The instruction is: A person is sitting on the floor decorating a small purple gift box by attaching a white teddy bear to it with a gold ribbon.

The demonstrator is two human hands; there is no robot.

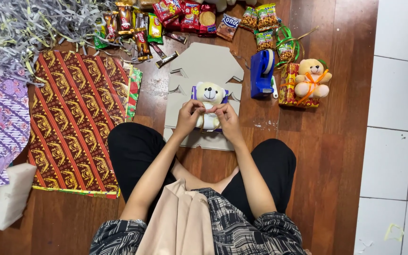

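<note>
Both hands pinch at the chest of a small cream plush teddy bear point(208, 97) that lies on a flat grey die-cut cardboard sheet point(204, 63) on the brown wooden floor point(327, 156). The left hand point(189, 115) closes thumb and forefinger on the bear's left side; the right hand point(227, 116) does the same on the other side, fingertips nearly meeting. Both forearms reach forward over the knees, wrists bent down. The bear lies with its head away from the person, long axis running straight ahead. A blue tape dispenser point(262, 73) stands just right of the cardboard
</note>
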